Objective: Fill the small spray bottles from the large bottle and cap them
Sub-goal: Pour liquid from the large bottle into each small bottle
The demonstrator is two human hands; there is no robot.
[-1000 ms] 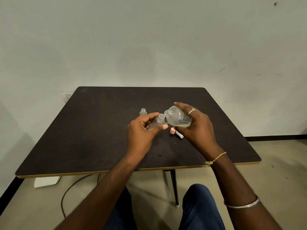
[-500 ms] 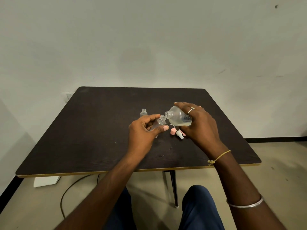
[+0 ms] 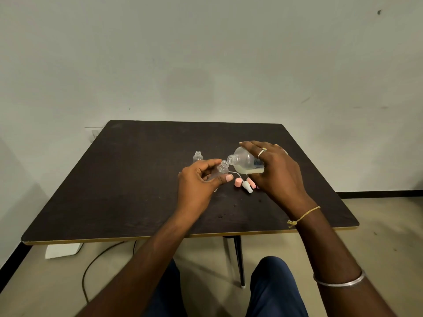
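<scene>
My left hand [image 3: 200, 183] grips a small clear spray bottle [image 3: 220, 170], tilted with its open neck toward the right. My right hand [image 3: 275, 173] holds the large clear bottle [image 3: 246, 163] on its side, whitish liquid pooled along its lower wall. Its open mouth sits just above the small bottle's neck, nearly touching. A second small bottle [image 3: 197, 156] stands upright and uncapped behind my left hand. On the table between my hands lie a pink cap [image 3: 238, 182] and a white spray head [image 3: 247, 186] with a thin dip tube, plus another pink cap [image 3: 251, 182].
The dark square table [image 3: 128, 191] has its front edge near my knees. A cable and a white block lie on the floor under the left side. A plain wall stands right behind the table.
Both hands have dropped slightly toward the table and the large bottle has moved a bit to the right, its mouth staying at the small bottle's neck.
</scene>
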